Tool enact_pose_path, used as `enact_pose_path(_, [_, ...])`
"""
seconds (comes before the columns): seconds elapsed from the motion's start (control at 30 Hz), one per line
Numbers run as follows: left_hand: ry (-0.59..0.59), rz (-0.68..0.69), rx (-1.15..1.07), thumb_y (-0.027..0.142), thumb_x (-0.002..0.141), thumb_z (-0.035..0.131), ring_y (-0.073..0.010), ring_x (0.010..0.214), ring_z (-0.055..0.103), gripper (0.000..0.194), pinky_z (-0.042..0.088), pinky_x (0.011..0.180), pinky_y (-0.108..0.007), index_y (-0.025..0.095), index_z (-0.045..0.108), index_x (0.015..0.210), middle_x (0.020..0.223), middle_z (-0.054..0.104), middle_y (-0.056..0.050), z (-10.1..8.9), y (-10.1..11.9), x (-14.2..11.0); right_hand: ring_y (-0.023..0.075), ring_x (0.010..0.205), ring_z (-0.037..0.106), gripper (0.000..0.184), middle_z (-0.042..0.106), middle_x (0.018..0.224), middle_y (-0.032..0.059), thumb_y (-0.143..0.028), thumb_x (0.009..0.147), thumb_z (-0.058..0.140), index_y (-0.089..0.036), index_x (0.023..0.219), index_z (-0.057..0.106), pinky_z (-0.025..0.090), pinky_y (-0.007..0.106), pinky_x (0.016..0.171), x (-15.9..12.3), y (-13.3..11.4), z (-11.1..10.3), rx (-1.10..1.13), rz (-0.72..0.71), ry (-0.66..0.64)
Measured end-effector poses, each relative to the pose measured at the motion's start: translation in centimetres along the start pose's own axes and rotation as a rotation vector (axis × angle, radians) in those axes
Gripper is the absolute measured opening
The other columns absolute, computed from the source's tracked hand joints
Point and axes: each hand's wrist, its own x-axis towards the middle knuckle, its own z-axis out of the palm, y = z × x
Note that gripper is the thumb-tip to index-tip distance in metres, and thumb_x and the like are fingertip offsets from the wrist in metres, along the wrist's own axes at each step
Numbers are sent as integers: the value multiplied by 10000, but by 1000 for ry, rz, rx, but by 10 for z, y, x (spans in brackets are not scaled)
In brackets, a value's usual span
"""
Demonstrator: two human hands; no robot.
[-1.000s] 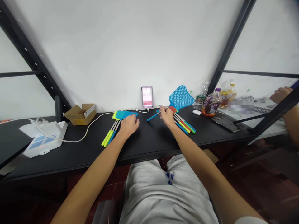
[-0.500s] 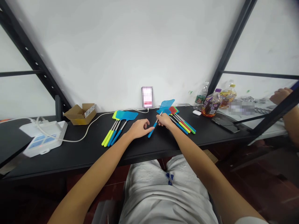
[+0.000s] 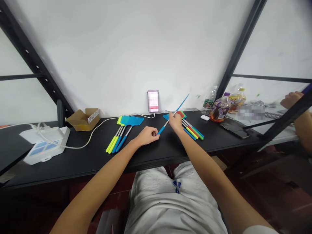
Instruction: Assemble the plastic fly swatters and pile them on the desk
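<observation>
Grey-white trousers (image 3: pixel 170 201) show nearest you; past them, your forearms converge over the black surface (image 3: pixel 138 156). Your left hand (image 3: pixel 147 136) is curled on its side, fingers pinching the end of a swatter's (image 3: pixel 162 128) blue handle. Your right hand (image 3: pixel 175 122), back upward, has its fingers closed around the shaft, and the swatter slants away rightward, head edge-on. Left pile (image 3: pixel 133 121) and right pile (image 3: pixel 193 132) lie either side; a phone (image 3: pixel 153 101) stands behind.
</observation>
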Motion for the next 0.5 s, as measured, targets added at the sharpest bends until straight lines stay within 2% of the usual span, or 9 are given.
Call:
enact_pose_path(0.13, [7,-29,143,340,771,603,-134,598,520,183,347,589,-260,193,602,663,628,599,2,-4,-7,-1,257,864,649,468,713,881,147,-373,1001,284,-138,906,677,447,296,756,7,0,-13,-43,94,133])
enact_pose_path(0.23, [59,-127,276,347,768,607,-162,641,553,181,328,582,-276,203,593,659,675,633,-17,-6,-15,0,270,965,638,467,699,1022,170,-388,1022,259,-128,1113,636,433,298,794,5,-6,-23,-119,105,173])
enact_pose_path(0.37, [157,-234,325,381,849,539,-192,720,608,221,378,627,-289,209,603,726,751,668,-41,-9,-22,2,236,951,636,503,698,1001,138,-346,1052,140,-144,1213,572,406,281,820,-8,-17,-26,-159,-32,213])
enact_pose_path(0.43, [229,-282,328,367,881,505,-211,781,634,215,414,676,-301,202,607,789,790,677,-61,-11,-23,4,228,912,637,491,705,940,115,-353,1056,158,-160,1170,595,391,273,802,-16,-21,-23,-205,-141,162])
enact_pose_path(0.5, [292,-363,282,335,901,480,-224,817,653,197,442,716,-314,185,607,888,825,683,-81,-13,-25,5,230,909,636,412,710,911,97,-366,1042,270,-184,1116,631,375,269,780,-21,-23,-18,-289,-234,55])
